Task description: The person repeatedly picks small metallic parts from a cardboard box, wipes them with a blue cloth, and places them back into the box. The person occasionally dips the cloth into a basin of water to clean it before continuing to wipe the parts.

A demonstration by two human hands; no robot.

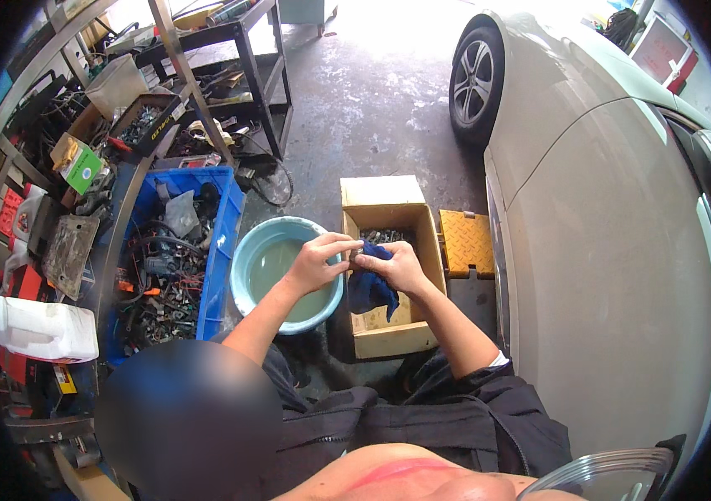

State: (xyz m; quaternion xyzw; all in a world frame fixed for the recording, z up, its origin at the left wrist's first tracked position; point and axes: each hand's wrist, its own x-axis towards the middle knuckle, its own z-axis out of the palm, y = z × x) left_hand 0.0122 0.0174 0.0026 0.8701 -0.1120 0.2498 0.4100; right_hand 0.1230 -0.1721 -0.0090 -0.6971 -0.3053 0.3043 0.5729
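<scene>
— Garage floor runs between a cluttered rack on the left and a car on the right. Where are the 2 hands?

— Above the carton's left edge, beside the basin. The left grip pinches a small part; the right grip is closed on a blue cloth, thumb up against the part.

— Why use both?

— Probably because it's so small: 2 grips steady it better than 1. Most of the cloth hangs slack below, clear of the left fingers.

— And the containers?

— Set close, I'd guess, for a short reach: basin just left, carton just right, metal bits at its far end. The bin, farther left, is heaped with parts.
</scene>
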